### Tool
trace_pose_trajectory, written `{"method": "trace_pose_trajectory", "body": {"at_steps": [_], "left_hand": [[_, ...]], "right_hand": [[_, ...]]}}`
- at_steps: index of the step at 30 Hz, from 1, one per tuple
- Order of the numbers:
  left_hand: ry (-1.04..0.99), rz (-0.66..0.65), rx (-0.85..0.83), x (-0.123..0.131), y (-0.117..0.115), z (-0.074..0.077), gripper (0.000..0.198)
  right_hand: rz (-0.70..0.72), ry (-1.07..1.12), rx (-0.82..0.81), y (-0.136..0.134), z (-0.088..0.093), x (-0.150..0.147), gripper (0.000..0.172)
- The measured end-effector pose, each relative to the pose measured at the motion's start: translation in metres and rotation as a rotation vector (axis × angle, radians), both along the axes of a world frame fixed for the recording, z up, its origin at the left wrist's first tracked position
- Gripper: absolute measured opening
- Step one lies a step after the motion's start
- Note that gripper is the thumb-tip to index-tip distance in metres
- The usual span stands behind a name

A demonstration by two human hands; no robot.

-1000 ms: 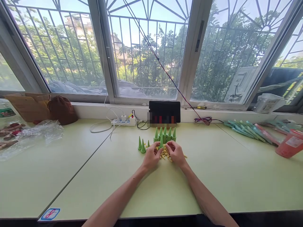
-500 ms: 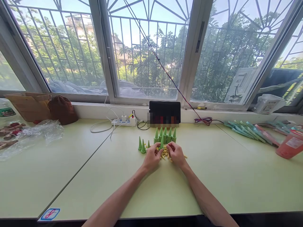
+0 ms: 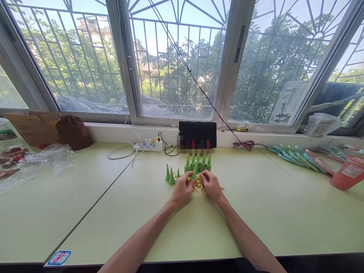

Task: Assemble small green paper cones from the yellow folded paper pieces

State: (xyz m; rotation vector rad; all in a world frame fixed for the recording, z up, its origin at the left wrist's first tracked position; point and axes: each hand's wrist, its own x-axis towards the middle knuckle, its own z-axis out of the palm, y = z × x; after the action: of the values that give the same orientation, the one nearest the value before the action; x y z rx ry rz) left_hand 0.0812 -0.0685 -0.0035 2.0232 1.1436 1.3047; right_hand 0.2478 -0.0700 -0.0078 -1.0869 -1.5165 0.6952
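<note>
My left hand (image 3: 182, 187) holds a green cone (image 3: 194, 172) upright between thumb and fingers. Close on its right, my right hand (image 3: 211, 184) has its fingertips pinched together; whatever they hold is too small to make out. Small yellow pieces (image 3: 198, 183) lie in a loose pile under and between both hands. Behind them, several green cones (image 3: 203, 163) stand in a tight group. A few smaller green cones (image 3: 171, 177) stand left of my left hand.
A dark tablet (image 3: 197, 134) leans at the back, beside a white power strip (image 3: 139, 146) with cables. Plastic wrap (image 3: 54, 159), a brown pouch (image 3: 74, 132) and a cardboard box (image 3: 34, 127) are at left. Green bundles (image 3: 295, 157) and a red container (image 3: 347, 173) lie right.
</note>
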Motion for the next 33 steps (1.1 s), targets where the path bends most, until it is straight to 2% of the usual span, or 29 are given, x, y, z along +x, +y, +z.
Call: {"method": "trace_pose_trajectory", "body": {"at_steps": [33], "left_hand": [[0.021, 0.002, 0.032, 0.0011, -0.0016, 0.0027, 0.031]], "right_hand": [[0.022, 0.012, 0.032, -0.0019, 0.0051, -0.0019, 0.043]]}}
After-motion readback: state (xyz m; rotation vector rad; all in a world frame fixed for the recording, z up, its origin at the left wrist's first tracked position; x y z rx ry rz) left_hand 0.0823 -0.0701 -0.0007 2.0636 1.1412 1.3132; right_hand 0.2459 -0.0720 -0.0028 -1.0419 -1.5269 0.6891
